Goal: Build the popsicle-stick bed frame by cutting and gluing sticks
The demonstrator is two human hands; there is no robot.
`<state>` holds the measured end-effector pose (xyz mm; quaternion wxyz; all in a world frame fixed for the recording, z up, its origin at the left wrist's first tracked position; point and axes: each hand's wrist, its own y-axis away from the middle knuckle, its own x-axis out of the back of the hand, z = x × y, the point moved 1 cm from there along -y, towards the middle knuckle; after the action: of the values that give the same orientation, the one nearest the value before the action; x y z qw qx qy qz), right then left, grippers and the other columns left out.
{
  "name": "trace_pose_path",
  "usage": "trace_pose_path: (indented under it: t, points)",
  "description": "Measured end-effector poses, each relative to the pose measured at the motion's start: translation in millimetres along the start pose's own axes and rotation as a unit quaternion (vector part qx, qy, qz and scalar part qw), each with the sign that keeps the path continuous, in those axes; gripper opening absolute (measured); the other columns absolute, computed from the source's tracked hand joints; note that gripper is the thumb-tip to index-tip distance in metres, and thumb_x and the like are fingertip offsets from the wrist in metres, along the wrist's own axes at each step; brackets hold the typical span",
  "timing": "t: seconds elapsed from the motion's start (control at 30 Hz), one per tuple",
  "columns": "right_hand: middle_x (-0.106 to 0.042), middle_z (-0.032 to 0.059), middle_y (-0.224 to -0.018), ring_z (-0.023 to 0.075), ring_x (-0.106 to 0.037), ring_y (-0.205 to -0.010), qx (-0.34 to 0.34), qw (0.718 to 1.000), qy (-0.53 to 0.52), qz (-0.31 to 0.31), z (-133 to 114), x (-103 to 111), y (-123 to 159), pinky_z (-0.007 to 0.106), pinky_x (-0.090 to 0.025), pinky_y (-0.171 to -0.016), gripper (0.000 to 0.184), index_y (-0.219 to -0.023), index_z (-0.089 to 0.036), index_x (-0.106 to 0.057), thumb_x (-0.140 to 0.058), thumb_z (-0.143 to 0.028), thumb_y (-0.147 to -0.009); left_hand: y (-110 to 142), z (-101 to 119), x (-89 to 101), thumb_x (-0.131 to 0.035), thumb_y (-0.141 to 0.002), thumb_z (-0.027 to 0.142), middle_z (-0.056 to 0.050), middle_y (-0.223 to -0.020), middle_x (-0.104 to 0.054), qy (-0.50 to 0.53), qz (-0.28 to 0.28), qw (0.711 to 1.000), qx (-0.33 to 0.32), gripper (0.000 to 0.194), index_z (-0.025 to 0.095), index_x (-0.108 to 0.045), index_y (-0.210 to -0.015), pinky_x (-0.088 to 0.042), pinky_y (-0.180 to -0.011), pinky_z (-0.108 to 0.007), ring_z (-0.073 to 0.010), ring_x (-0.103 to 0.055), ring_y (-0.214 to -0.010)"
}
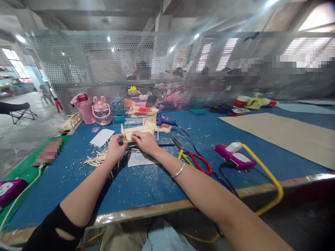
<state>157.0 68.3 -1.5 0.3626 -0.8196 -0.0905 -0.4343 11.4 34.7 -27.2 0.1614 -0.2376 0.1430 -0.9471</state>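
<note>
A small model built of pale wooden sticks (140, 130) stands upright on the blue table. My left hand (116, 148) pinches its left end, the fingertips by the corner post. My right hand (146, 142) reaches across its front with fingers pressed together at the same left part; whether a tiny stick is between them is hidden. Behind my right hand is a blue glue gun (166, 122). A white paper sheet (141, 159) lies just below my hands. Left of them is a pile of short loose sticks (96, 159).
Red-and-yellow-handled pliers (200, 164) and a purple power strip (237, 158) with a yellow cable lie right of my arm. Bundled sticks (142, 111), a pink flask (85, 109) and a clear pink bottle (102, 111) stand behind. A perforated metal screen (110, 59) closes the table's back.
</note>
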Motion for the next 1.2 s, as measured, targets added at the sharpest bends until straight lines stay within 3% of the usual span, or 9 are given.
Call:
trace_pose_path:
  t: [0.5, 1.2]
  points:
    - [-0.067, -0.0003, -0.072, 0.0117, -0.054, -0.063, 0.003, 1.000, -0.007, -0.022, -1.9, 0.9, -2.5, 0.021, -0.028, -0.055, 0.023, -0.081, -0.023, -0.068, -0.047, -0.031, -0.083, 0.7, 2.6, 0.7, -0.058, -0.067, 0.015, -0.007, -0.097, -0.056, -0.018, 0.003, 1.000, 0.007, 0.032, 0.015, -0.055, -0.098, -0.049, -0.071, -0.030, -0.0134, -0.059, -0.073]
    - [-0.069, 0.0013, -0.081, 0.0144, -0.059, -0.075, -0.002, 0.999, 0.030, -0.029, -4.0, -0.4, -4.6, 0.022, -0.033, -0.061, 0.023, -0.086, -0.024, -0.068, -0.046, -0.030, -0.084, -0.5, -1.2, 0.1, -0.057, -0.067, 0.015, -0.006, -0.092, -0.057, -0.006, -0.007, 1.000, 0.001, 0.030, 0.014, -0.054, -0.097, -0.048, -0.069, -0.028, -0.0119, -0.057, -0.067]
